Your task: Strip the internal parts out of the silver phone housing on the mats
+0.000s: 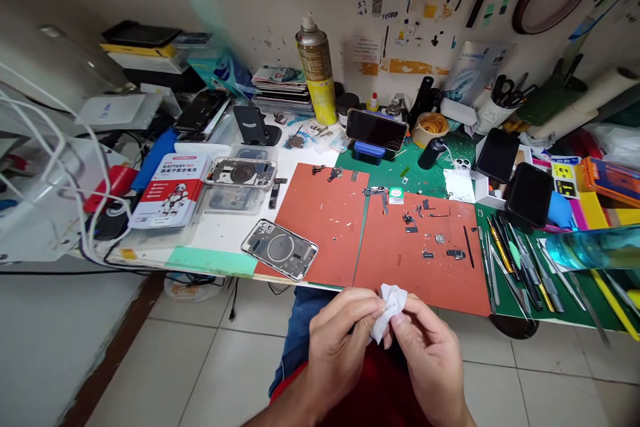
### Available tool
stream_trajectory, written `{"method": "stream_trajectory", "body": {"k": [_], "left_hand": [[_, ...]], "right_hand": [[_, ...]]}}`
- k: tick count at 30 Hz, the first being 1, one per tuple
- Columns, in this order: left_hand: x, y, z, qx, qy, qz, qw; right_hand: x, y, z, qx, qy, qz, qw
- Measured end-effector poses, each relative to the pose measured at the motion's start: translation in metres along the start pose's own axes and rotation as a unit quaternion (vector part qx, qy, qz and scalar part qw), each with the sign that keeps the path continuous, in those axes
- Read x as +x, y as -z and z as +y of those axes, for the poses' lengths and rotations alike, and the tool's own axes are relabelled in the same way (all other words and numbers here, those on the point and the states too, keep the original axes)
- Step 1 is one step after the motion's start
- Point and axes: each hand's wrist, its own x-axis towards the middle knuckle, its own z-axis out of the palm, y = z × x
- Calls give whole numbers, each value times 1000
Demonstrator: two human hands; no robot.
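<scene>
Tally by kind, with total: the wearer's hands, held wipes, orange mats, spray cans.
Left hand and right hand: 2
Held wipe: 1
Orange mats: 2
Spray can: 1
Total: 6

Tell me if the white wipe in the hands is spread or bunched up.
Bunched up: the white wipe is creased and pinched between the left hand and right hand, its edges sticking out.

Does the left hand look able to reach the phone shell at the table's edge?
Likely yes: nothing visible stands between the left hand and the phone shell, though that hand is busy gripping the white tissue.
</scene>
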Motion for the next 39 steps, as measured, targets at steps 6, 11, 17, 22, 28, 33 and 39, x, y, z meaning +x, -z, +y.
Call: {"method": "stream_trajectory", "body": {"k": [6, 11, 17, 22, 28, 33, 39], "left_hand": [[-6, 0, -1, 62, -79, 0, 995], [-7, 3, -5, 115, -135, -7, 984], [-12, 4, -6, 135, -181, -10, 974], [-14, 8, -4, 163, -217, -43, 962], [-7, 6, 0, 139, -199, -30, 970], [1, 2, 11, 76, -84, -36, 993], [3, -1, 11, -1, 2, -39, 999]], "right_hand": [[-2, 4, 5, 6, -2, 4, 1000], [-3, 1, 8, 114, -46, 8, 992], [-4, -8, 1, 223, -94, 10, 970], [-6, -13, 1, 278, -108, 27, 954], [-6, -12, -2, 259, -101, 38, 960], [-6, -5, 4, 185, -77, 62, 978], [-13, 1, 10, 68, -65, 77, 993]]}}
